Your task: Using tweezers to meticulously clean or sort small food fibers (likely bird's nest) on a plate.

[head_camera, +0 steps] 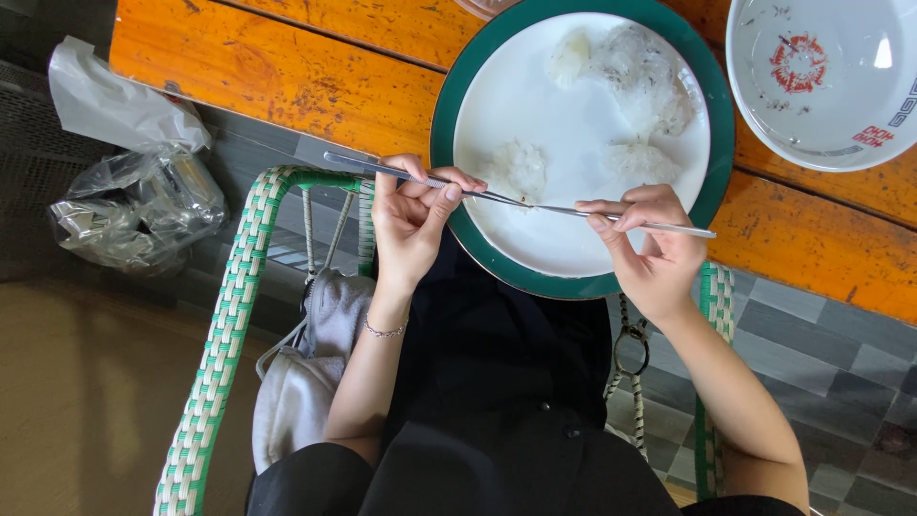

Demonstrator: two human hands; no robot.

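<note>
Both hands are closed in a pinch grip on slim metal tweezers: the left hand (413, 215) holds one pair (420, 178), the right hand (650, 250) holds a second pair (630, 220). The tips converge over the bare centre of the white plate with green rim (441, 143), beside a translucent white clump (518, 170). More clumps (626, 72) lie at the far side.

Risk: the plate overhangs the edge of the orange wooden table (287, 76) above the lap; downward pressure on the near rim could tip it. Crossed tips could also snag and flick material off.

Limits of view: what the clumps are made of cannot be determined. The patterned white bowl (821, 86) is cut off at the frame edge. Contents of the plastic bags (138, 201) are unclear.
</note>
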